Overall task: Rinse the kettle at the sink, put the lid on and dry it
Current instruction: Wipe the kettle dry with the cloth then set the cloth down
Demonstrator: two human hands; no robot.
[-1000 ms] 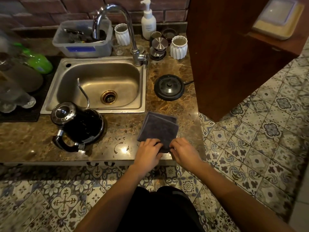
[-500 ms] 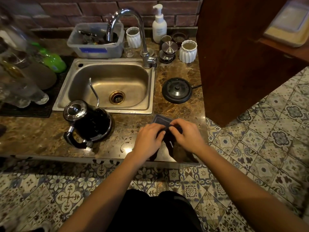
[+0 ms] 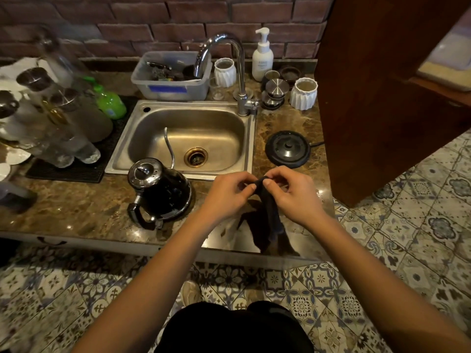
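Observation:
The black gooseneck kettle stands on the marble counter just in front of the steel sink, its shiny lid on top and its handle toward me. Its thin spout reaches over the basin. To its right, my left hand and my right hand both pinch the top edge of a dark grey cloth, which hangs down above the counter between them. Neither hand touches the kettle.
The kettle's round black base lies right of the sink. Behind stand the tap, a plastic tub, a soap pump and white cups. Glasses and a green bottle crowd the left. A wooden cabinet rises at right.
The cloth lay folded flat on the counter; both hands have picked it up and now hold it hanging by its top edge. The kettle has not moved.

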